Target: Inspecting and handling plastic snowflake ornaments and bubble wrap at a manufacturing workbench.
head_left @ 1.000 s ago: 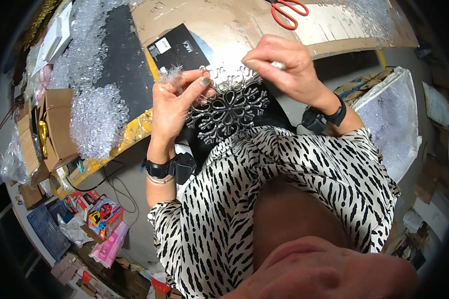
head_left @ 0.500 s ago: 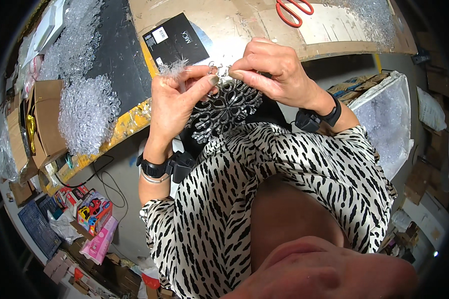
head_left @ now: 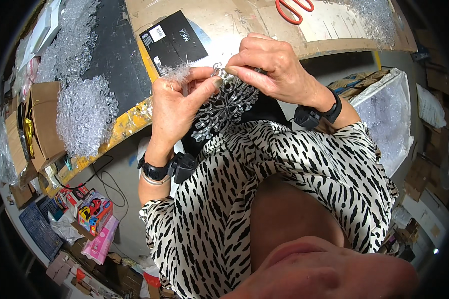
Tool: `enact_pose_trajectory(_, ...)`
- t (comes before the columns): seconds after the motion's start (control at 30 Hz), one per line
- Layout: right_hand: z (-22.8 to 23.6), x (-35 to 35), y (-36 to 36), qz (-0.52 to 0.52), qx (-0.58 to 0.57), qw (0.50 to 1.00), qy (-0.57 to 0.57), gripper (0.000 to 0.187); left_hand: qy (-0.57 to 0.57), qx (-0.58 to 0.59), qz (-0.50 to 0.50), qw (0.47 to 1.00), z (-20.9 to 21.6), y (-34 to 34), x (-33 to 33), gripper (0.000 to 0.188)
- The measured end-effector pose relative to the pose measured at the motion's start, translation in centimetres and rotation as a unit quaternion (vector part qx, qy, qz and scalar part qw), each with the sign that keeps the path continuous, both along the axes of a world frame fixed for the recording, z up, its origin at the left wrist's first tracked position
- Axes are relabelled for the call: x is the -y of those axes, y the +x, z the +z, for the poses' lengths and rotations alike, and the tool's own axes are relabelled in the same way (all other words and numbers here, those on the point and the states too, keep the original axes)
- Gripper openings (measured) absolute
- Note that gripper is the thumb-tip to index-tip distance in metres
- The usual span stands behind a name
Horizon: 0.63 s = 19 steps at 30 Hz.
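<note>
A clear plastic snowflake ornament (head_left: 223, 108) hangs between my hands, just past the table's near edge and against something dark. My left hand (head_left: 174, 102) pinches its upper left rim between thumb and forefinger. A tuft of thin clear strands (head_left: 176, 74) sticks out from between the fingers of that same hand. My right hand (head_left: 277, 65) is closed in a pinch at the ornament's top edge. Whether a strand lies between those right fingertips is too small and too bright to make out.
A flat black box (head_left: 172, 41) lies on the table beyond my left hand. Red-handled scissors (head_left: 298, 20) are at the far side. Clear plastic pieces (head_left: 87, 117) are heaped at the left, beside a cardboard box (head_left: 47, 122). A white-lined box (head_left: 384, 117) stands at the right.
Both hands have shifted slightly, the right one a little up and left. The ornament has tilted and catches more light.
</note>
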State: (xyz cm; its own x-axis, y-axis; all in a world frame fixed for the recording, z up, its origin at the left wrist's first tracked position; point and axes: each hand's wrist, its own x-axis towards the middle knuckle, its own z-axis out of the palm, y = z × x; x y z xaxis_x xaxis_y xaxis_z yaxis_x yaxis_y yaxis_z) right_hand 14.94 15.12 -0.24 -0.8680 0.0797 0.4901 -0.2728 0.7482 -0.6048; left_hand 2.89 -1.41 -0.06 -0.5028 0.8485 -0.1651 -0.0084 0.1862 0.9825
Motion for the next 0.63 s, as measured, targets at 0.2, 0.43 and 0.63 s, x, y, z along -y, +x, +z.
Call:
enact_pose_trajectory(0.2,-0.08,0.22,-0.10,-0.018,-0.029,0.998,0.043,0.008,0.004,-0.007,0.017,1.000,0.20,0.33,-0.01,0.017)
enact_pose_trajectory(0.43,-0.36,0.32,-0.39,-0.019,-0.056,0.994,0.090,0.011,-0.017,-0.047,0.010,0.999,-0.01,0.39,-0.12,0.016)
enact_pose_trajectory(0.63,-0.64,-0.08,-0.34,-0.021,-0.037,0.993,0.112,0.007,-0.004,-0.057,-0.006,0.998,-0.61,0.44,-0.46,0.019)
